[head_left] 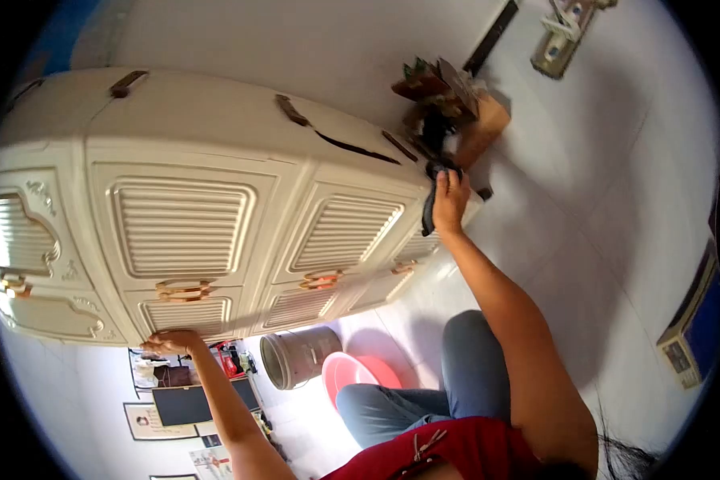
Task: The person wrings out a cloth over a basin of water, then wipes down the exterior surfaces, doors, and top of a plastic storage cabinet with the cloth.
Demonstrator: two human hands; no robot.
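Note:
My right hand (452, 202) is closed around a dark cloth (430, 210), pressed against the end of a cream cabinet (296, 166). Part of the cloth hangs down beside the fingers. My left hand (170, 342) lies on the cabinet's edge at the lower left, fingers stretched out over the cream surface. Ribbed door panels (186, 228) and gold-coloured handles (186, 291) lie between my two hands. Dark brown pieces (292, 110) and a black strip show along the cabinet's other side.
A grey bucket (300, 356) and a pink basin (352, 374) stand near my knees. Beyond my right hand is a pile of cardboard and odds and ends (448, 100). A power strip (564, 40) and a blue box (692, 328) lie on the pale tiled floor (592, 200).

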